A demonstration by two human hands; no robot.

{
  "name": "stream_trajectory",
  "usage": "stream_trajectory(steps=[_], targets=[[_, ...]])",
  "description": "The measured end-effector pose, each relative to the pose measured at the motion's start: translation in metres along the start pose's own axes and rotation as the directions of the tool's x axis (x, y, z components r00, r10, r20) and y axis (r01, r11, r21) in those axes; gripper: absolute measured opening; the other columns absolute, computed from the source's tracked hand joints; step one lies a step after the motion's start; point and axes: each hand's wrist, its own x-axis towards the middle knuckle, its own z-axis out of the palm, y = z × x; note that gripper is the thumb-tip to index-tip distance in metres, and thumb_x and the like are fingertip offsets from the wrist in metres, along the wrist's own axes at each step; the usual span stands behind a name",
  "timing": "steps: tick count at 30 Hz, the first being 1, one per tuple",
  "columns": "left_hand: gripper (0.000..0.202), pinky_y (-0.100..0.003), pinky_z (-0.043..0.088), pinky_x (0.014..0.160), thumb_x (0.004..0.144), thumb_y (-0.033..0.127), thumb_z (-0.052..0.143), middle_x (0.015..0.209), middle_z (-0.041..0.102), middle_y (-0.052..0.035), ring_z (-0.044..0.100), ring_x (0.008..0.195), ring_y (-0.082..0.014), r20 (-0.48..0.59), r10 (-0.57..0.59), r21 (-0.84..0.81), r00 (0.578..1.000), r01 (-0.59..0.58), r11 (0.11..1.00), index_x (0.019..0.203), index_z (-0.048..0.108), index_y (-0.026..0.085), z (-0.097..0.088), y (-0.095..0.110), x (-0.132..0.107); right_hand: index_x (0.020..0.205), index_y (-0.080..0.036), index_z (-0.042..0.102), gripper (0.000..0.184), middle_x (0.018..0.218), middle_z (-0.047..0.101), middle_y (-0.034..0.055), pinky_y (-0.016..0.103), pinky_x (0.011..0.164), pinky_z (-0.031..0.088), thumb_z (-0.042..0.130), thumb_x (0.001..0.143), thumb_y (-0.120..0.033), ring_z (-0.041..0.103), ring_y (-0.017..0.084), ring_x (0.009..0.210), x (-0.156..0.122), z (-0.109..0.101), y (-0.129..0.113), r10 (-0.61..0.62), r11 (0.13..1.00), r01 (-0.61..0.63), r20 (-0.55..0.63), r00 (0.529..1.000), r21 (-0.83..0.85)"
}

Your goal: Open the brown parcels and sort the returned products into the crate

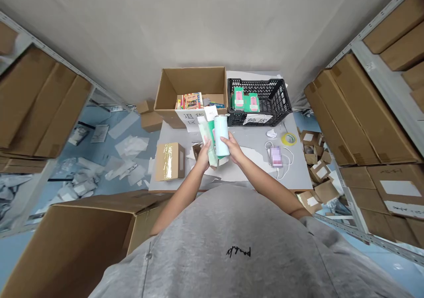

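Observation:
My right hand [234,149] is closed around a light blue insulated bottle [221,134], held nearly upright above the table. Close beside it, my left hand [203,155] grips a narrow green-and-white carton [206,136] whose top flap stands raised. The bottle and the carton are side by side, and I cannot tell whether they touch. Beneath my hands lies white paper [253,156] on the table. Part of a small brown box [197,149] shows behind my left hand.
On the table [298,170] are an open cardboard box [190,72] with books, a black crate [280,105] holding green cartons, a taped box [169,162], a tape roll [289,139] and a phone with a cable [275,156]. Shelves of cartons flank both sides; a large open box [89,236] stands lower left.

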Motion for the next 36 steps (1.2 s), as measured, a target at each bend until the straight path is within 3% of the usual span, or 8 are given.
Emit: stream_trajectory(steps=[5,11,14,17,24,30,36], targets=[[0.093,-0.046,0.063,0.09,0.077,0.098,0.052,0.115,0.077,-0.0151,0.073,0.114,-0.0347,0.051,-0.029,-0.027,0.998,0.03,0.999,0.125,0.07,0.02,-0.003,0.013,-0.013,0.129,-0.032,0.058,0.068,0.123,0.075,0.0016,0.043,0.095,0.064,0.09,0.072,-0.05,0.072,0.027,0.112,-0.008,0.021,-0.006,0.045,0.997,-0.047,0.027,0.999,0.059],[0.089,-0.046,0.061,0.092,0.076,0.094,0.061,0.111,0.078,-0.0142,0.073,0.113,-0.0343,0.093,-0.02,-0.043,0.995,0.024,0.999,0.123,0.071,0.019,-0.015,0.016,-0.012,0.124,-0.031,0.061,0.059,0.107,0.077,0.001,0.042,0.084,0.066,0.086,0.076,-0.055,0.075,0.027,0.099,-0.017,0.03,-0.005,0.078,0.992,-0.083,0.047,0.996,0.1],[0.085,-0.042,0.06,0.093,0.073,0.087,0.072,0.114,0.078,-0.0127,0.073,0.113,-0.0318,0.081,0.048,-0.019,0.996,-0.047,0.999,0.122,0.07,0.018,-0.023,0.018,-0.005,0.119,-0.028,0.063,0.057,0.106,0.078,0.0025,0.043,0.086,0.066,0.085,0.075,-0.056,0.075,0.029,0.102,-0.02,0.031,-0.003,0.07,0.992,-0.074,0.043,0.997,0.099],[0.074,-0.037,0.06,0.09,0.071,0.076,0.083,0.11,0.078,-0.0098,0.074,0.105,-0.0273,0.026,0.106,0.046,0.994,-0.108,0.993,0.115,0.069,0.018,-0.028,0.022,0.0,0.119,-0.027,0.06,0.059,0.108,0.077,0.0033,0.044,0.09,0.065,0.085,0.073,-0.057,0.074,0.03,0.107,-0.021,0.033,0.002,0.047,0.993,-0.045,-0.011,0.999,0.113],[0.065,-0.035,0.062,0.076,0.067,0.066,0.09,0.096,0.076,-0.0063,0.075,0.086,-0.023,-0.035,0.068,0.142,0.997,-0.062,0.988,0.106,0.066,0.02,-0.039,0.035,-0.001,0.113,-0.029,0.056,0.063,0.106,0.077,0.0007,0.039,0.08,0.065,0.093,0.066,-0.049,0.076,0.025,0.094,-0.022,0.033,0.012,0.025,0.995,-0.01,-0.141,0.99,0.104],[0.086,-0.039,0.063,0.078,0.073,0.091,0.066,0.105,0.077,-0.013,0.077,0.097,-0.0295,0.192,-0.086,-0.007,0.978,0.089,0.996,0.12,0.066,0.019,-0.054,0.052,0.0,0.109,-0.025,0.061,0.056,0.098,0.078,0.0046,0.042,0.075,0.066,0.088,0.071,-0.055,0.077,0.028,0.087,-0.026,0.028,0.007,0.093,0.977,-0.061,-0.148,0.985,0.206],[0.085,-0.039,0.063,0.072,0.073,0.094,0.061,0.095,0.077,-0.011,0.077,0.091,-0.0298,0.105,-0.079,0.013,0.991,0.078,0.997,0.116,0.07,0.021,-0.058,0.05,0.004,0.111,-0.026,0.061,0.056,0.104,0.079,0.0034,0.043,0.08,0.066,0.091,0.068,-0.046,0.078,0.028,0.092,-0.027,0.033,0.002,0.032,0.988,-0.017,-0.1,0.995,0.151]])
